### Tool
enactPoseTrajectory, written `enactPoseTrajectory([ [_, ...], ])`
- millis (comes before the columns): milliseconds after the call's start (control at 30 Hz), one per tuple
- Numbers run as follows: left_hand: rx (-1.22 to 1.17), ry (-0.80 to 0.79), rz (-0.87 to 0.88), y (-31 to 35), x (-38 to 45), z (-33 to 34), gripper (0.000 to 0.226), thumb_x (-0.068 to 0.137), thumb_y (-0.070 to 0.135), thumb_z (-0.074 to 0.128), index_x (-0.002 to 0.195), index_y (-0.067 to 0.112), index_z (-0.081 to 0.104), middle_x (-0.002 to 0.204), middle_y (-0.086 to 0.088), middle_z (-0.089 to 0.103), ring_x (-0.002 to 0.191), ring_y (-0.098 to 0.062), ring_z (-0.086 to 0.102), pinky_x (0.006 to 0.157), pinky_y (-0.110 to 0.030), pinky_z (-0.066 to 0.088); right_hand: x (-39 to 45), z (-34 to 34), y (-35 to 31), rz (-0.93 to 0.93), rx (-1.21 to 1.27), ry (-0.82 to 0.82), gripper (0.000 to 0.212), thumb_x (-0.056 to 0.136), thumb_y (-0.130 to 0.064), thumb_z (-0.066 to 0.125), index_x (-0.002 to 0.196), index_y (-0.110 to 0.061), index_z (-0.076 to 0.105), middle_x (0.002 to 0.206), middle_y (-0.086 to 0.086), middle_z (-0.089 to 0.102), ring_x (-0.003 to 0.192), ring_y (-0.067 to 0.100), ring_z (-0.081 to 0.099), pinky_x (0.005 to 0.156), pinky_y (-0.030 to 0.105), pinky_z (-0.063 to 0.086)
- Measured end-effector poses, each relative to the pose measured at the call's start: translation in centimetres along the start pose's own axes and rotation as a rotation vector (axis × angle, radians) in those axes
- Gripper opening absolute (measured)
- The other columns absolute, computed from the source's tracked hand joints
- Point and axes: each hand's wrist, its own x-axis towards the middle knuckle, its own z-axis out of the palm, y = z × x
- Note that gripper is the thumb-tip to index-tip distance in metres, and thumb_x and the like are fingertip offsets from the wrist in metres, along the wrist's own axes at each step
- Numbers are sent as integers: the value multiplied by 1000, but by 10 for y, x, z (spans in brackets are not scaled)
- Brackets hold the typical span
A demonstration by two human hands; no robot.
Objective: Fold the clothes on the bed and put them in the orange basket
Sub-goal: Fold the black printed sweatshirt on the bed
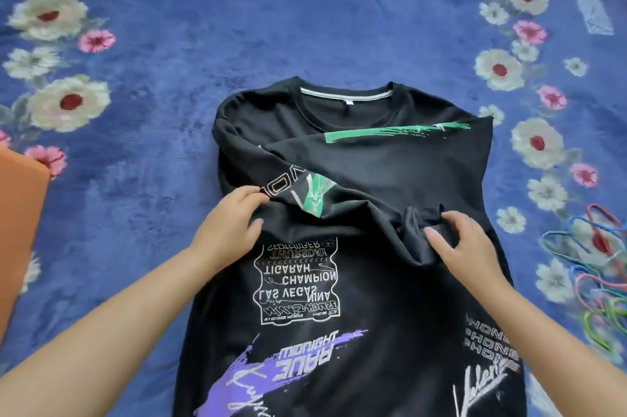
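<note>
Sweatshirt (390, 172) mid-bed (203, 26) — basket (17, 219) at left, hair ties (590, 267) at right, both hands on it

A blue blanket (169, 94) with white and pink flowers covers the bed. Colourful rubber bands (590, 267) lie in a loose heap at its right edge. A pale printed strip (592, 6) shows at the far right.
</note>
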Motion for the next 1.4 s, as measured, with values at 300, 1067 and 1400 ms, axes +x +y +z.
enactPoseTrajectory([
  [300,402,119,211,-7,70,-3,27,67,-2,62,92,-4,69,105,-26,63,100,-45,56,84,-56,46,20,8,24,-799,-572,-343,95,47,-67,70,131,-27,48,151,9,16,134,30,17,98,38,36],
  [1067,518,202,-266,-12,128,2,38,79,10,33,100,-7,60,102,-27,56,106,-40,44,109,-58,7,132,-28,32,299,120,-59,10,87,-13,59,93,-5,59,85,12,54,82,25,49,70,33,37],
  [1400,924,-210,-297,-51,164,-55,29,83,4,45,96,22,63,92,-2,60,102,-24,52,89,-29,31,128,-10,10,369,270,-248,28,76,13,32,62,-10,41,58,9,36,61,20,35,53,30,20],
])
